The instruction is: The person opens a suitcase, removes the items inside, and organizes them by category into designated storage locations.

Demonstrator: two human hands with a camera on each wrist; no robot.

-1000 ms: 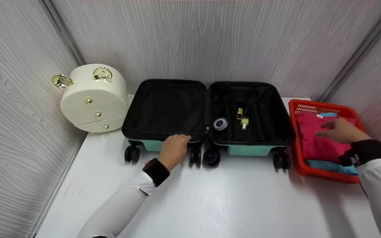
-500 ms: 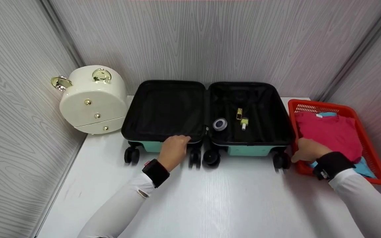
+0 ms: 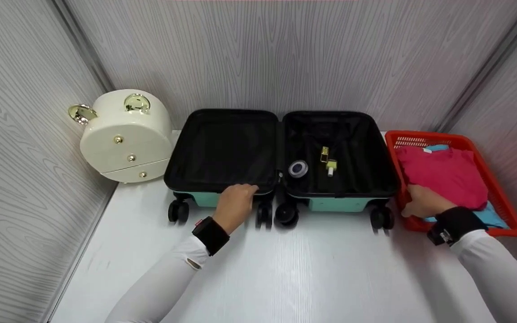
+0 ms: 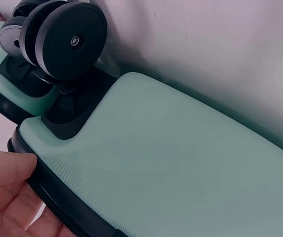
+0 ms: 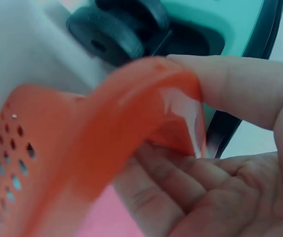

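Note:
A mint-green suitcase [image 3: 337, 204] with a black lining lies spread in two halves. My left hand [image 3: 236, 206] holds the front rim of its left half; in the left wrist view, the thumb [image 4: 13, 167] rests outside the black rim and the fingers lie beneath. At the right stands a red plastic basket [image 3: 507, 215] with a pink garment [image 3: 442, 175] and blue cloth [image 3: 492, 215] inside. My right hand [image 3: 425, 202] grips its near left corner. In the right wrist view, the thumb [image 5: 245, 81] and fingers lie on opposite sides of the orange-red rim.
Inside the right suitcase half lie a round tin-like item [image 3: 298, 169], a gold-framed item [image 3: 325, 154] and a small yellow-green bottle with a white cap [image 3: 331, 168]. A cream round case [image 3: 126, 139] with gold knobs stands at left. Walls enclose the back and sides.
My right hand came down from above the pink garment to the basket's near left corner. The basket turned, then shifted slightly back and left. My left hand stayed on the suitcase rim.

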